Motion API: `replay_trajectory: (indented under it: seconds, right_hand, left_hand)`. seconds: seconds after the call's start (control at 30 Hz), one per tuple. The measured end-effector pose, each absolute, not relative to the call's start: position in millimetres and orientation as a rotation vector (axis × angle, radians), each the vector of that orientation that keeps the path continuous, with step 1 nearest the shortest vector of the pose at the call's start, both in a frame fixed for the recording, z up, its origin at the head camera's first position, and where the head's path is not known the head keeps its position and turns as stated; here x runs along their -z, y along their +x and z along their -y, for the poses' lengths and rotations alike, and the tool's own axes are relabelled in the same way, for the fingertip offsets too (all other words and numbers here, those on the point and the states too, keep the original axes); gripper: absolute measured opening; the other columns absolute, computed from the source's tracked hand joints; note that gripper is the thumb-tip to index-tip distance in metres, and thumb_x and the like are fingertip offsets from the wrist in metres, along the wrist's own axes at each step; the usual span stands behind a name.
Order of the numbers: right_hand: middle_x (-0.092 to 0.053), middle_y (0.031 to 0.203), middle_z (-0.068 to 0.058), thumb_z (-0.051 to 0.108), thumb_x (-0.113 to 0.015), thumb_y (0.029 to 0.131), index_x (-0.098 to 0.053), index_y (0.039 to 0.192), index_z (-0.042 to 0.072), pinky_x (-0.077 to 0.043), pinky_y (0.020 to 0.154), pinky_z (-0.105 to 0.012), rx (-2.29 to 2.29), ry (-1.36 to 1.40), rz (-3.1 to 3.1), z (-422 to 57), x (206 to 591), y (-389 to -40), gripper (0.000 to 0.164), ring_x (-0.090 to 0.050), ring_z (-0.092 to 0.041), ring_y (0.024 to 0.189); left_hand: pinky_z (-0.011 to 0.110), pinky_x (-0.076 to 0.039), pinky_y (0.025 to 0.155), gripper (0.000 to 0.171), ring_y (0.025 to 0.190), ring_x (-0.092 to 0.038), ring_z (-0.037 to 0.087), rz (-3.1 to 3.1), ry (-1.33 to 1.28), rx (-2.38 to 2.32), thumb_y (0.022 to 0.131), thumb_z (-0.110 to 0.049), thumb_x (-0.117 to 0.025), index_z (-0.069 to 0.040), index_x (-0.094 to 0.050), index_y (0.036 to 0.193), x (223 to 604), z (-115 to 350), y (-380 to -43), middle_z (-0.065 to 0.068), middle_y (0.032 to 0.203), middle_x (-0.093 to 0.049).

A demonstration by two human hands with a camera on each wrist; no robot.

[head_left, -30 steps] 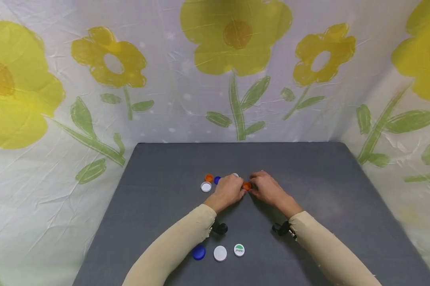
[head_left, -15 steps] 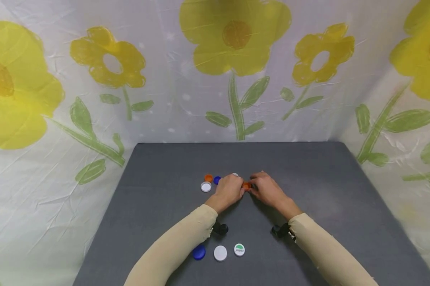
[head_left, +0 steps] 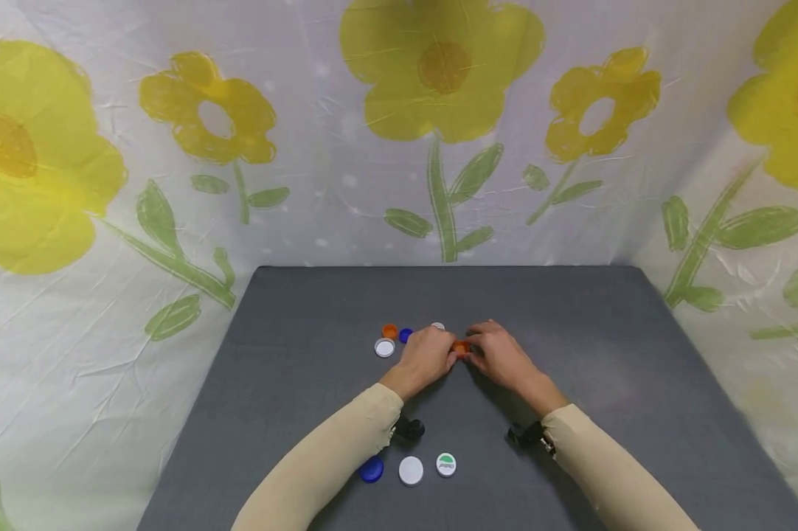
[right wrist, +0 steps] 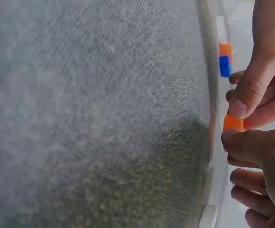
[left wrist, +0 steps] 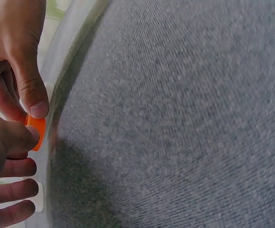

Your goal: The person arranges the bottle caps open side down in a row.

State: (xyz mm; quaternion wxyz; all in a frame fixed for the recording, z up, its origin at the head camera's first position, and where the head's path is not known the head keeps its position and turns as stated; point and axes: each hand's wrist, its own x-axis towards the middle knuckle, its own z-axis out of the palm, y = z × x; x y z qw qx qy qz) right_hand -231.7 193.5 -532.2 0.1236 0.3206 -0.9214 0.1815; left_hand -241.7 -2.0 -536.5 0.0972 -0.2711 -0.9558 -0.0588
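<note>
Between my two hands is an orange bottle cap (head_left: 462, 349), held close over the dark table. My left hand (head_left: 428, 354) pinches its left side; in the left wrist view the thumb tip lies against the orange cap (left wrist: 38, 127). My right hand (head_left: 500, 355) holds the opposite side, its thumb (right wrist: 239, 138) pressed on the cap in the right wrist view. Just left of my left hand lie another orange cap (head_left: 389, 331), a small blue cap (head_left: 406, 335) and a white cap (head_left: 385, 347). Behind that hand, one more white cap (head_left: 438, 325) is partly hidden.
Nearer me on the dark grey table (head_left: 571, 310) a row holds a larger blue cap (head_left: 371, 469), a white cap (head_left: 411, 470) and a white cap with green print (head_left: 446, 464). My left sleeve passes beside the blue one. A flower-painted curtain (head_left: 346, 192) surrounds the table.
The fingers of my right hand have come in a little closer on the orange cap. Both hands otherwise stay in place; the loose caps have not moved, and the head view shifts slightly.
</note>
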Motion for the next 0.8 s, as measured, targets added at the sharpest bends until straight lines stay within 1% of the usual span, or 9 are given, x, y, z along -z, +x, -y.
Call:
replay_trajectory:
  seconds: [0.13,0.3,0.4,0.6,0.8]
  right_hand:
    - [-0.076,0.121,-0.028,0.003,-0.087,0.090,-0.082,0.104,-0.006,-0.049,0.114,-0.065,-0.510,0.932,2.659,-195.0,527.7,-226.7,0.018,-0.072,-0.044,0.117]
    - [-0.076,0.123,-0.028,0.004,-0.088,0.088,-0.082,0.105,-0.006,-0.047,0.118,-0.063,-0.535,0.928,2.647,-197.0,522.0,-219.5,0.021,-0.072,-0.045,0.119]
    - [-0.076,0.124,-0.027,0.004,-0.089,0.087,-0.082,0.105,-0.004,-0.046,0.120,-0.062,-0.536,0.929,2.639,-197.1,518.0,-215.1,0.021,-0.071,-0.044,0.120]
    - [-0.076,0.122,-0.026,0.004,-0.091,0.085,-0.083,0.104,-0.001,-0.048,0.117,-0.062,-0.518,0.938,2.580,-196.1,509.3,-203.9,0.021,-0.072,-0.043,0.118]
    - [-0.076,0.126,-0.025,0.009,-0.093,0.086,-0.084,0.108,0.002,-0.048,0.117,-0.061,-0.525,0.927,2.553,-196.9,501.5,-192.9,0.024,-0.071,-0.043,0.122]
  left_hand:
    - [0.037,-0.058,0.065,0.020,0.076,-0.073,0.018,2.802,-0.833,0.150,0.098,-0.035,-0.081,-0.019,-0.075,0.087,531.5,2.5,-237.7,-0.002,0.080,-0.073]
    - [0.039,-0.061,0.067,0.020,0.079,-0.076,0.020,2.748,-0.868,0.142,0.099,-0.036,-0.080,-0.018,-0.077,0.090,524.2,3.2,-230.1,0.000,0.084,-0.078]
    - [0.038,-0.060,0.067,0.020,0.080,-0.076,0.020,2.724,-0.878,0.126,0.099,-0.036,-0.080,-0.018,-0.078,0.090,519.6,4.6,-225.0,0.000,0.085,-0.079]
    - [0.036,-0.059,0.067,0.019,0.080,-0.075,0.020,2.700,-0.917,0.110,0.098,-0.037,-0.081,-0.018,-0.078,0.094,507.6,9.3,-215.2,-0.002,0.087,-0.079]
    - [0.035,-0.059,0.067,0.019,0.081,-0.074,0.020,2.688,-0.948,0.119,0.098,-0.037,-0.082,-0.019,-0.081,0.099,494.3,12.5,-204.8,-0.002,0.088,-0.079]
